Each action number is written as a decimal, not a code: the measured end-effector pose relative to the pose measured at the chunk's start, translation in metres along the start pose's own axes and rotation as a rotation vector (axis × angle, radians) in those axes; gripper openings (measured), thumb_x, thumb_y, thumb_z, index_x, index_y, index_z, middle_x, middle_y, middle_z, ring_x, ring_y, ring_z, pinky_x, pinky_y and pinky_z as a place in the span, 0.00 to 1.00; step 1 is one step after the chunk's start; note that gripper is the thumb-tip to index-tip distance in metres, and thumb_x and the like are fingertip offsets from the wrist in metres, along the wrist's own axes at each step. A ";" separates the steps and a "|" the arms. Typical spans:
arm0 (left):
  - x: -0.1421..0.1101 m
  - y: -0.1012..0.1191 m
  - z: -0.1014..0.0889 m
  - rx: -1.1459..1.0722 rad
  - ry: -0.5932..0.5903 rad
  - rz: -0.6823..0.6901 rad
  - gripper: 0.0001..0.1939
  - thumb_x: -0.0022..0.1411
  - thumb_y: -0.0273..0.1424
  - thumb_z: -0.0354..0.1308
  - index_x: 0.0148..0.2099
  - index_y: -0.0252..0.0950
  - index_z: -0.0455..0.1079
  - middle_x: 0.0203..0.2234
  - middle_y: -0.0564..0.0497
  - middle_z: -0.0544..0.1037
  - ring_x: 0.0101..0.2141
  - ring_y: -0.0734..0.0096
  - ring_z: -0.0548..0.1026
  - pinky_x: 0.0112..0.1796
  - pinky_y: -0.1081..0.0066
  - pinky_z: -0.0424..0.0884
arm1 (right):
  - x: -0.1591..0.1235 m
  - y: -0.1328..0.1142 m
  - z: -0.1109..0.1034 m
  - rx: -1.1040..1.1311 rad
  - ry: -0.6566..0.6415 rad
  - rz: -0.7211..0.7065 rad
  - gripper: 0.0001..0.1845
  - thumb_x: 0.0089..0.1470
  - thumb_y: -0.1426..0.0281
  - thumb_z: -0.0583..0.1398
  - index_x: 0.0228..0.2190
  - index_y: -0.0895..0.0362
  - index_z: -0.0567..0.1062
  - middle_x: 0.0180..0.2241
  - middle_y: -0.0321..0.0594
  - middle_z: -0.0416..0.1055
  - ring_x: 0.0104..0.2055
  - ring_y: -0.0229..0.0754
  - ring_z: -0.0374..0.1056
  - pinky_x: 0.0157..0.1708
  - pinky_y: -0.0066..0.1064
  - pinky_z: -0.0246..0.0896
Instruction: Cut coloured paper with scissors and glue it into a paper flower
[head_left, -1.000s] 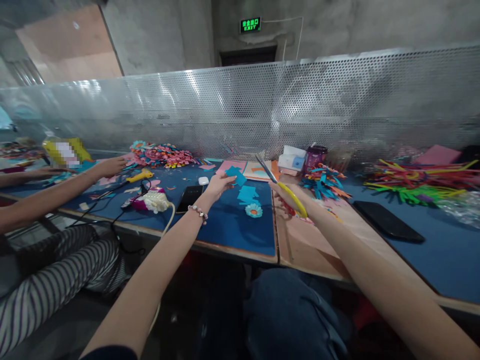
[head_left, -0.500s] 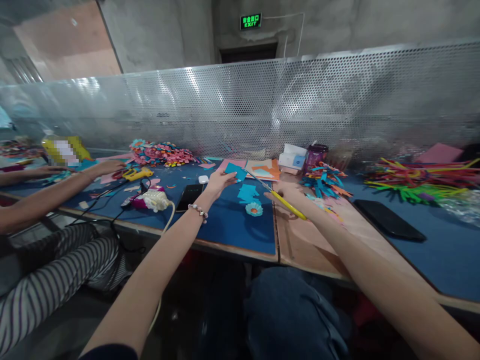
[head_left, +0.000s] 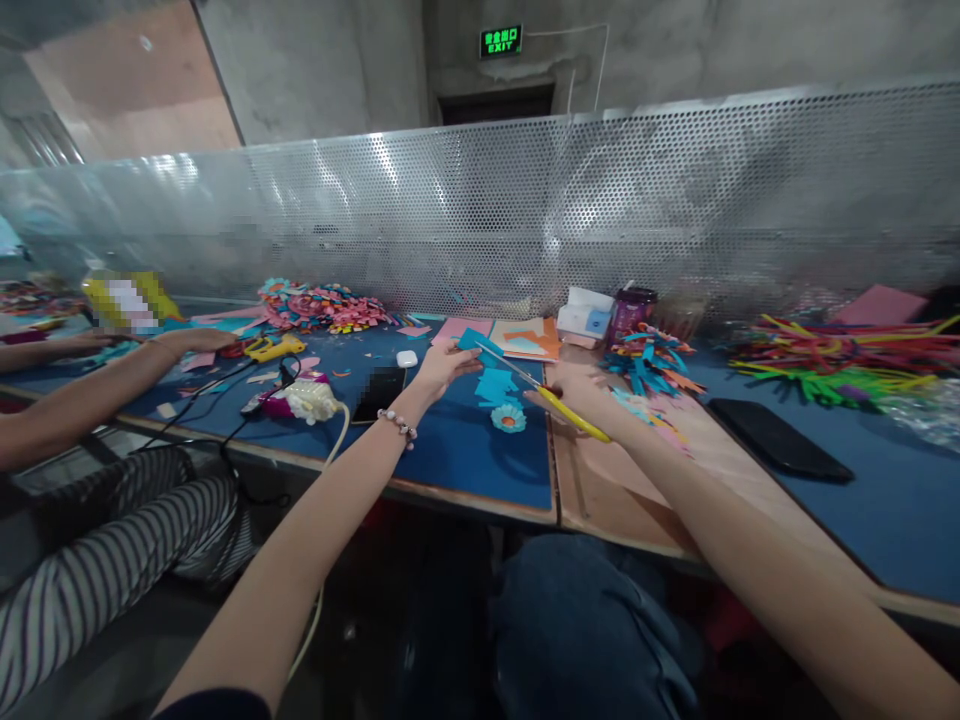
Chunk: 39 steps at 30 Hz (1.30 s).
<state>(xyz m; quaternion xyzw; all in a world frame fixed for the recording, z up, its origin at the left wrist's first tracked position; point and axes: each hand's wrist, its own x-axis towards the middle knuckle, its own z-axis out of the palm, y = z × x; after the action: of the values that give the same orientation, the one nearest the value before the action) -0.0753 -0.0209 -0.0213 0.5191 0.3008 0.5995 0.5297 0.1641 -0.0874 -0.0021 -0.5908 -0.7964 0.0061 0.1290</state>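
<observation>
A piece of blue paper (head_left: 472, 340) is pinched in the fingers of my left hand (head_left: 442, 368), above the blue table mat. My right hand (head_left: 576, 390) is closed round the yellow handles of a pair of scissors (head_left: 562, 405). The blades point left and lie against the blue paper. Just below them, several cut blue paper pieces (head_left: 496, 385) lie on the mat. Nearer to me sits a light blue paper flower (head_left: 508, 418) with an orange centre.
At the back stand a tissue pack (head_left: 586, 316) and a purple cup (head_left: 631, 312). Phones (head_left: 780, 438) lie at both sides. A power strip (head_left: 304, 398), a yellow glue gun (head_left: 276, 347) and a co-worker's arms (head_left: 127, 385) are left. A perforated metal screen (head_left: 480, 215) runs behind.
The scissors' blades have shifted left across the blue paper, which now shows as a narrower strip. The co-worker's hand has drawn slightly left.
</observation>
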 end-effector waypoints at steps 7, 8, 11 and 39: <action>0.000 -0.001 -0.001 -0.005 -0.011 0.019 0.14 0.44 0.27 0.69 0.30 0.29 0.67 0.23 0.52 0.74 0.29 0.71 0.75 0.42 0.58 0.72 | -0.004 -0.004 -0.004 -0.017 0.017 0.042 0.36 0.51 0.41 0.48 0.25 0.61 0.75 0.18 0.44 0.69 0.20 0.38 0.63 0.20 0.28 0.45; 0.001 -0.002 -0.001 -0.007 -0.012 0.016 0.14 0.44 0.27 0.69 0.29 0.29 0.67 0.23 0.51 0.74 0.29 0.71 0.75 0.43 0.58 0.72 | -0.003 -0.003 -0.004 -0.012 0.019 0.037 0.36 0.51 0.41 0.48 0.26 0.61 0.75 0.19 0.44 0.69 0.20 0.38 0.63 0.20 0.27 0.45; 0.001 -0.002 -0.001 -0.005 -0.009 0.002 0.13 0.44 0.27 0.69 0.30 0.29 0.67 0.24 0.51 0.74 0.29 0.70 0.76 0.43 0.58 0.72 | -0.001 -0.002 -0.001 -0.023 0.028 0.021 0.37 0.51 0.41 0.48 0.26 0.61 0.75 0.19 0.44 0.69 0.20 0.39 0.63 0.20 0.27 0.45; 0.003 -0.005 -0.004 0.062 -0.047 -0.038 0.14 0.45 0.29 0.69 0.31 0.30 0.67 0.23 0.49 0.76 0.28 0.66 0.78 0.43 0.58 0.72 | 0.003 0.002 0.003 -0.057 0.029 -0.008 0.36 0.52 0.42 0.47 0.26 0.61 0.77 0.22 0.46 0.72 0.22 0.39 0.64 0.21 0.28 0.45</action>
<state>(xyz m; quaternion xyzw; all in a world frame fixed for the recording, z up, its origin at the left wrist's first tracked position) -0.0774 -0.0155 -0.0262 0.5434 0.3163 0.5676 0.5315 0.1647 -0.0835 -0.0042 -0.5912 -0.7966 -0.0259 0.1235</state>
